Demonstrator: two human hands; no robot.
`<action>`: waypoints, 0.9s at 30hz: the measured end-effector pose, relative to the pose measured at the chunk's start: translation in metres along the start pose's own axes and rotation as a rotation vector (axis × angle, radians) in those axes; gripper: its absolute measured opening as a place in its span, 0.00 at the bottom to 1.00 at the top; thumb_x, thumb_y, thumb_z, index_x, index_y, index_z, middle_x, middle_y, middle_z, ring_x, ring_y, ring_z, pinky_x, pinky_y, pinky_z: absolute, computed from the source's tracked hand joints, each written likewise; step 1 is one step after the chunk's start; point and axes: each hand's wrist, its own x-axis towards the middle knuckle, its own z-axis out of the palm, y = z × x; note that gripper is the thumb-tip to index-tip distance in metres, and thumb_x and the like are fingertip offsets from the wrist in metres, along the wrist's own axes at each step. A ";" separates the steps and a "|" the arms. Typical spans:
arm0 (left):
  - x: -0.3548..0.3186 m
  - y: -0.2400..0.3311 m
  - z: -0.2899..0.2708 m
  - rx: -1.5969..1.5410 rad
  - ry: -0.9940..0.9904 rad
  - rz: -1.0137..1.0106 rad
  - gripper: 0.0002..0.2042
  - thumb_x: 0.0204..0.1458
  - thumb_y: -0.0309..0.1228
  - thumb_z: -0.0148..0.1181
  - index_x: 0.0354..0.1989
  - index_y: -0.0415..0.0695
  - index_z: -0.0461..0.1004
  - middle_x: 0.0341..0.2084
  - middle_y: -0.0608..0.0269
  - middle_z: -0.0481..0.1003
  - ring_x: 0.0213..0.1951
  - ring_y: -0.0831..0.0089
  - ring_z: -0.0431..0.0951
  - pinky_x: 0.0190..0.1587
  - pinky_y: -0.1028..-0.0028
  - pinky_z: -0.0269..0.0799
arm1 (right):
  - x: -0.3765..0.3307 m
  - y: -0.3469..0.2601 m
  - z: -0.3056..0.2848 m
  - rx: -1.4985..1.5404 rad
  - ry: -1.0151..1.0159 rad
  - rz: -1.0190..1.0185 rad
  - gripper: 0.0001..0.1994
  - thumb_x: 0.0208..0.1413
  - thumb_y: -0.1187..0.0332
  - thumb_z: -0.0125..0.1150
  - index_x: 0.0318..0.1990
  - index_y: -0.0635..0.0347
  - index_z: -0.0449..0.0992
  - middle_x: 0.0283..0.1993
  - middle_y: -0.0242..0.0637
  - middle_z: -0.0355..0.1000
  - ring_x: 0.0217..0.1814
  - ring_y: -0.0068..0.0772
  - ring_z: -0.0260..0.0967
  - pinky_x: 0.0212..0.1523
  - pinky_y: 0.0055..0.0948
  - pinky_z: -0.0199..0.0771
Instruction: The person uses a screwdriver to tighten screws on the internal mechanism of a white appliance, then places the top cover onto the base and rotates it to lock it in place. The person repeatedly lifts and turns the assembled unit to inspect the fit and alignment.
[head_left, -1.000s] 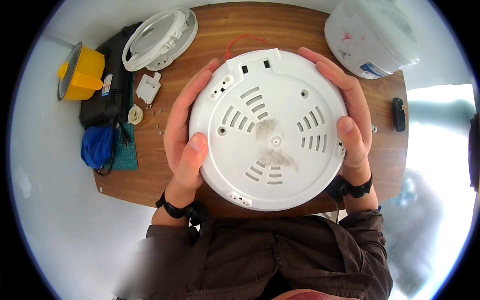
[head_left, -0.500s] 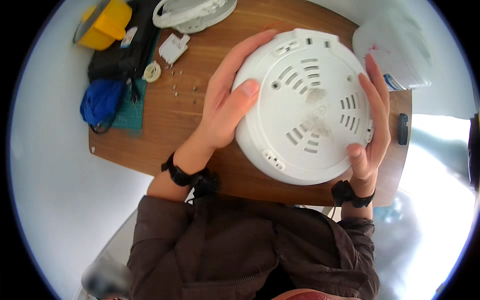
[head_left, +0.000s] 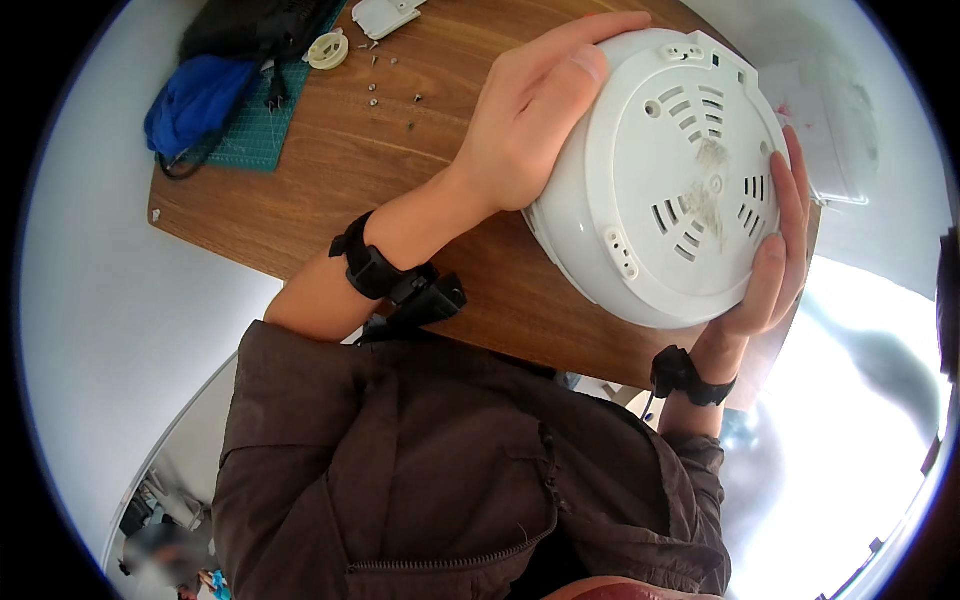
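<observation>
The left hand (head_left: 535, 125) grips above the table (head_left: 380, 170), thumb (head_left: 578, 82) below its extended fingers (head_left: 600, 27), its forearm (head_left: 425, 215) crossing the near edge; the right hand (head_left: 778, 265) grips, fingers bent, near the right edge.

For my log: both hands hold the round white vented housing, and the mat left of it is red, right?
Not quite: in the head view the mat is green. It does lie left of the round white vented housing, which the left hand and right hand hold.
</observation>
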 end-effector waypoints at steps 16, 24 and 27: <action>-0.015 -0.017 -0.007 -0.320 0.140 -0.002 0.42 0.69 0.62 0.36 0.75 0.34 0.52 0.69 0.45 0.65 0.69 0.59 0.65 0.73 0.63 0.56 | -0.003 -0.002 0.011 0.163 -0.086 0.096 0.33 0.64 0.51 0.40 0.67 0.69 0.69 0.77 0.61 0.52 0.77 0.62 0.55 0.73 0.58 0.61; -0.019 -0.006 -0.003 0.393 0.073 0.083 0.36 0.59 0.37 0.61 0.74 0.38 0.55 0.65 0.52 0.67 0.66 0.61 0.68 0.68 0.64 0.64 | -0.002 -0.002 0.011 0.226 -0.047 0.152 0.33 0.62 0.53 0.41 0.67 0.68 0.69 0.77 0.60 0.53 0.78 0.61 0.54 0.73 0.57 0.62; -0.014 -0.010 0.005 0.393 0.113 0.083 0.36 0.55 0.33 0.63 0.72 0.38 0.57 0.63 0.50 0.69 0.63 0.57 0.71 0.65 0.63 0.66 | -0.001 -0.002 0.008 0.246 -0.003 0.195 0.33 0.60 0.55 0.42 0.66 0.70 0.69 0.77 0.59 0.53 0.78 0.60 0.54 0.73 0.55 0.62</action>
